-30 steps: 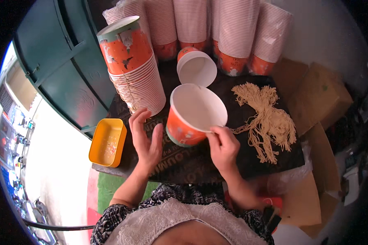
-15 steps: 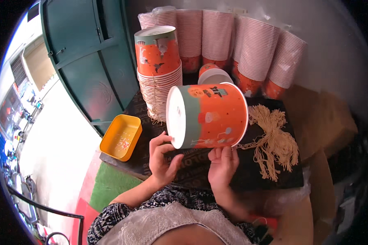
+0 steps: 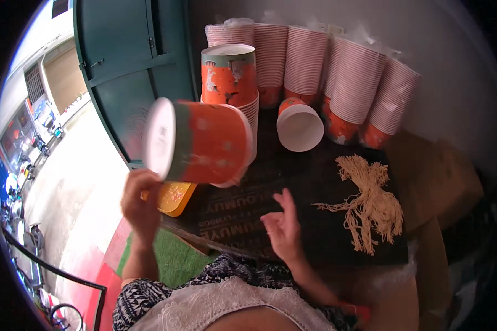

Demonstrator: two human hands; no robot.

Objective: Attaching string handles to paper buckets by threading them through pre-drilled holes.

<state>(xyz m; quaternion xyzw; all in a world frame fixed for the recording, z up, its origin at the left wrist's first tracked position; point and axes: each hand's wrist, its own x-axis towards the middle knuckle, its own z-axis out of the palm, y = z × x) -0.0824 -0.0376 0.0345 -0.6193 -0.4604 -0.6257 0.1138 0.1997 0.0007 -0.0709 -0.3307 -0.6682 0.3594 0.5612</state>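
An orange and green paper bucket [image 3: 212,143], blurred by motion, is tipped on its side in the air, its white base toward the left. My left hand [image 3: 141,203] grips it at the lower edge of that base. My right hand [image 3: 283,227] is off the bucket, fingers apart and nothing in it, over the black board [image 3: 248,204]. Behind the held bucket stands a stack of similar upside-down buckets [image 3: 229,80], partly covered by it. A bundle of beige cords [image 3: 373,204] lies on the board right of my right hand.
Below the held bucket, a yellow tray [image 3: 176,205] with small bits in it is partly hidden. Another bucket [image 3: 301,132] lies on its side, mouth toward me. Several plastic-wrapped bucket stacks [image 3: 359,77] line the wall. A green metal door [image 3: 132,71] stands at the left, cardboard [image 3: 431,171] at the right.
The bucket has moved left with my left hand, toward the yellow tray. My right hand has let go of its rim and opened. The view has shifted slightly.
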